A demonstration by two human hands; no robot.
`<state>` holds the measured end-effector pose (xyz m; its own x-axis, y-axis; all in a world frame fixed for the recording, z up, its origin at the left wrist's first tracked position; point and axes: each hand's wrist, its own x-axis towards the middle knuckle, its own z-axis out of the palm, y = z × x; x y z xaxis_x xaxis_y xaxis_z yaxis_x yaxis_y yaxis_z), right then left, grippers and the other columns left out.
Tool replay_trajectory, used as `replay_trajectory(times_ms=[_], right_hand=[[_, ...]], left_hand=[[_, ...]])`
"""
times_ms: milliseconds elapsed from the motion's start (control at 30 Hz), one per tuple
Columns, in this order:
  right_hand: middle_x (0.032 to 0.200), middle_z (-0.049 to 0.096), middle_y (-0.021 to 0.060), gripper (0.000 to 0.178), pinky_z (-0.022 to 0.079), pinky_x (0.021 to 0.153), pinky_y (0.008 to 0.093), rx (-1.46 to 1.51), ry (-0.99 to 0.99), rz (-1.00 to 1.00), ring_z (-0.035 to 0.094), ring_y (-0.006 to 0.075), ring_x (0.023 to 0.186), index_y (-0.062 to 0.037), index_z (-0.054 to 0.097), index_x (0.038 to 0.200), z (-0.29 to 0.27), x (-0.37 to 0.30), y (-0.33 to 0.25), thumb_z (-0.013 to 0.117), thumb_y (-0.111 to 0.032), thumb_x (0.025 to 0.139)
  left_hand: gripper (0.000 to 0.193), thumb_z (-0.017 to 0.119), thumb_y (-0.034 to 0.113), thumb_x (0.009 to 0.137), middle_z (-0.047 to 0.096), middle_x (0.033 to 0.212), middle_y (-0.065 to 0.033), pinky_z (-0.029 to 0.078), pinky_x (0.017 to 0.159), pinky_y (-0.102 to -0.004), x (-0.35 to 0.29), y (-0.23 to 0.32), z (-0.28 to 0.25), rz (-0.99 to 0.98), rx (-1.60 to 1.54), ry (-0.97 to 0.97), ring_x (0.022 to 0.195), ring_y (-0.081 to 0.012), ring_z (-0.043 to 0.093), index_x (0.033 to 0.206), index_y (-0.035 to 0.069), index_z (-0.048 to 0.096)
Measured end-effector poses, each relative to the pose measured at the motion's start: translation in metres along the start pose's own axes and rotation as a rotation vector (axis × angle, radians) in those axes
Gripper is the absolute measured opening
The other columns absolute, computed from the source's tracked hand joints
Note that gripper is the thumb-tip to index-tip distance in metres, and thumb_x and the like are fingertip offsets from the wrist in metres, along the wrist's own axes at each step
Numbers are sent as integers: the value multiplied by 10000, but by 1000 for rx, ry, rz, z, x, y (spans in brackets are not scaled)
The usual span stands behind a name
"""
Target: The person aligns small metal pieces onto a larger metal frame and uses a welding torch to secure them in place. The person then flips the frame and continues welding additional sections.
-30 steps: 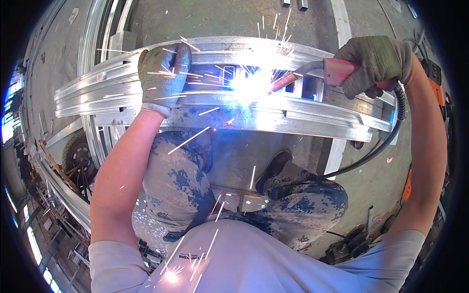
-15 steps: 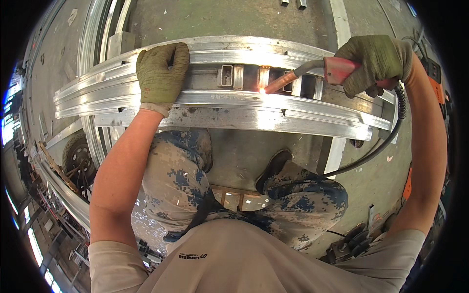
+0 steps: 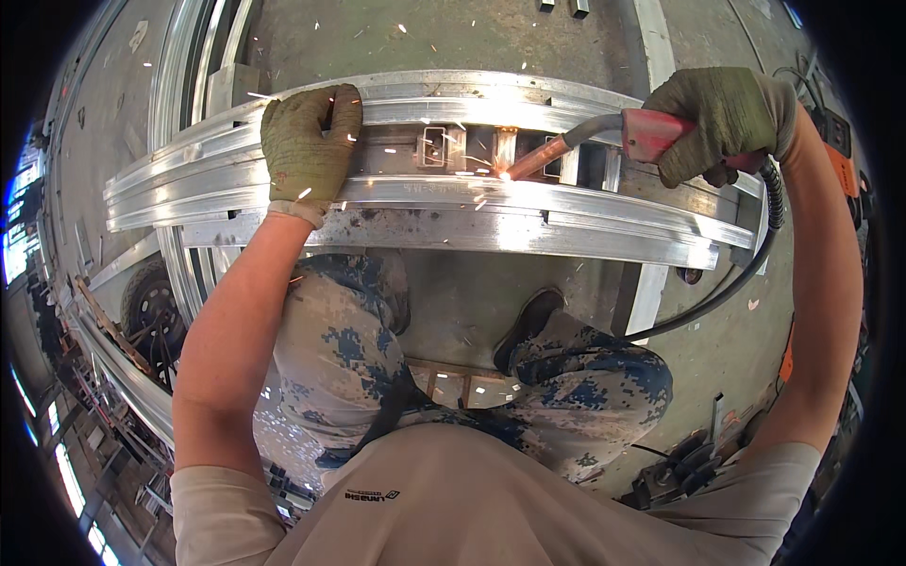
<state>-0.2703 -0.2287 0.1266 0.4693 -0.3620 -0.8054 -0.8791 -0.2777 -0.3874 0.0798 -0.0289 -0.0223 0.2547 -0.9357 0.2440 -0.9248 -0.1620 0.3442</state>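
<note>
My gloved right hand point(image 3: 722, 127) is closed round the red handle of a welding torch point(image 3: 651, 135). The torch's copper nozzle points left and down, and a bright arc glows at its tip against the near metal rail point(image 3: 453, 191). Sparks fly out from there. Short square tube pieces point(image 3: 435, 148) sit crosswise between the near rail and the far metal rail point(image 3: 425, 108). Over the left part of the rails lies my gloved left hand point(image 3: 310, 146), its fingers curled down on the metal and partly hidden.
A black cable point(image 3: 727, 307) loops from the torch down past my right knee. More long metal profiles point(image 3: 177, 104) lie at the left, near a wheel point(image 3: 154, 307). A wooden stool point(image 3: 448, 382) is under me. An orange machine point(image 3: 843, 174) stands far right.
The torch tip has shifted very slightly left along the near rail. Many sparks now scatter outward, where few showed before. My left hand stays almost in place.
</note>
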Motion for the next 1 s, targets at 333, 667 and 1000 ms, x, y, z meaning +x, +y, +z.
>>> replay_trajectory(times_ms=[333,667,1000], right_hand=[[798,722,72,523,581,500,311,49,-25,-40,668,132,575,20,765,1152,-1,13,15,951,-175,704],[779,728,80,561,575,497,322,4,-44,-3,665,138,555,13,769,1163,-3,5,5,977,-217,695],[792,739,88,636,591,508,315,30,54,-4,686,162,558,12,771,1184,1,4,10,1013,-228,648]], left_hand=[[412,608,414,1042,739,828,-129,461,964,-489,-5,-8,0,19,22,18,845,-356,675,914,67,790],[414,611,406,1045,701,762,-121,456,912,-486,-2,-3,0,41,-14,41,790,-360,645,857,71,765],[404,609,404,1040,753,839,-140,476,973,-506,-1,-3,-4,10,25,-20,859,-367,686,944,64,804]])
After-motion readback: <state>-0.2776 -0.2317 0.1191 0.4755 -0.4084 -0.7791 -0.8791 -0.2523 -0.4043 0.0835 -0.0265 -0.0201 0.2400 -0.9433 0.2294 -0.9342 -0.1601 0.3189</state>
